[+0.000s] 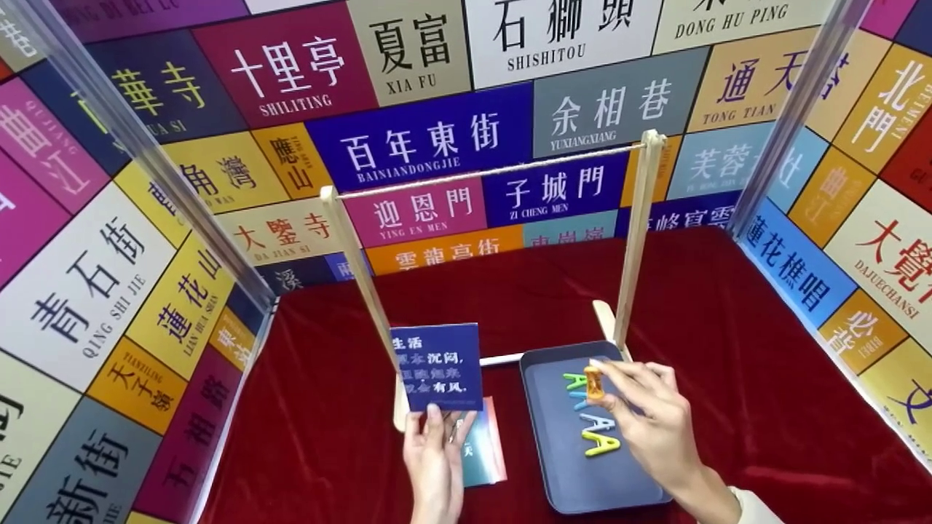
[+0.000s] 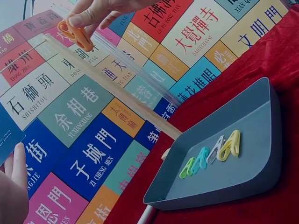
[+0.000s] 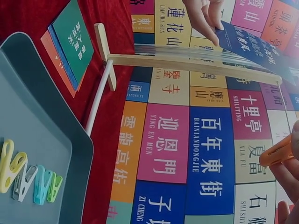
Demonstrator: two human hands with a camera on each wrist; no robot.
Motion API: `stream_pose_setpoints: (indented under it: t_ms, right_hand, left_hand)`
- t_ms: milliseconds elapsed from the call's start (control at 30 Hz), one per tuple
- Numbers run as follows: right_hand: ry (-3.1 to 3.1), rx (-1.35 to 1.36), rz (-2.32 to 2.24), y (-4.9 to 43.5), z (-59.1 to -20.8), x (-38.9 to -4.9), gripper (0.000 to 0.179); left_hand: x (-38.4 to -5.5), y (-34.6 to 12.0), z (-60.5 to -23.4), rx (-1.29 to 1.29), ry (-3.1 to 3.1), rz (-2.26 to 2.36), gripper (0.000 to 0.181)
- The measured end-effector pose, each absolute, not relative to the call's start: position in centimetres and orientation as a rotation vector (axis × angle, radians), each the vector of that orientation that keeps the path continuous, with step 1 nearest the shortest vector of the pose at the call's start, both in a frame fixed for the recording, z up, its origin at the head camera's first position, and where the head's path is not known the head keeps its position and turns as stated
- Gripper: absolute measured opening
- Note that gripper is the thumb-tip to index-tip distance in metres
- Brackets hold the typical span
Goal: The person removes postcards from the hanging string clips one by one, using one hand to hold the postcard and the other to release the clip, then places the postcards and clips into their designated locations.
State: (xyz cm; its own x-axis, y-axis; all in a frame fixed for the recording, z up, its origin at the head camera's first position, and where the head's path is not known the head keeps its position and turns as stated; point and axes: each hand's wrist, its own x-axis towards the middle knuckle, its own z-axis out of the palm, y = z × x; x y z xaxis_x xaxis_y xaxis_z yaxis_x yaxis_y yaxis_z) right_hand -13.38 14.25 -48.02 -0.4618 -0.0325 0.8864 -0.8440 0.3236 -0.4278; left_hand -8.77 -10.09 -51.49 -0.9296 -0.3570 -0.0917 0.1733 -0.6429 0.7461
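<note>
My left hand (image 1: 433,455) pinches a dark blue card (image 1: 440,367) with white Chinese characters by its lower edge and holds it up in front of the left post. My right hand (image 1: 652,418) pinches an orange clothespin (image 1: 595,383) between thumb and fingers, raised over the grey tray (image 1: 547,466). Inside the tray lie a yellow clothespin (image 2: 230,145), a grey one, a light blue one and a green clothespin (image 2: 187,167), in a row. Below the blue card, a small stack of cards (image 3: 72,44) with a green one on top lies on the cloth.
A wooden frame stands behind the hands, with a left post (image 1: 357,269), a right post (image 1: 637,240) and a string (image 1: 495,172) stretched between their tops. Dark red cloth (image 1: 313,437) covers the table. Panels of coloured Chinese signs (image 1: 429,142) enclose the back and sides.
</note>
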Motion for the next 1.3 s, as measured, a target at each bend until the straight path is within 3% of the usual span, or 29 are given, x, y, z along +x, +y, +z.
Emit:
stream_pose_setpoints:
  t_ms: [1300]
  right_hand:
    - [-1.730, 0.778, 1.024, 13.6, -52.7, -11.8, 0.041]
  left_hand:
    - [-6.3, -9.8, -57.7, 0.306, -1.132, -2.570, 0.009]
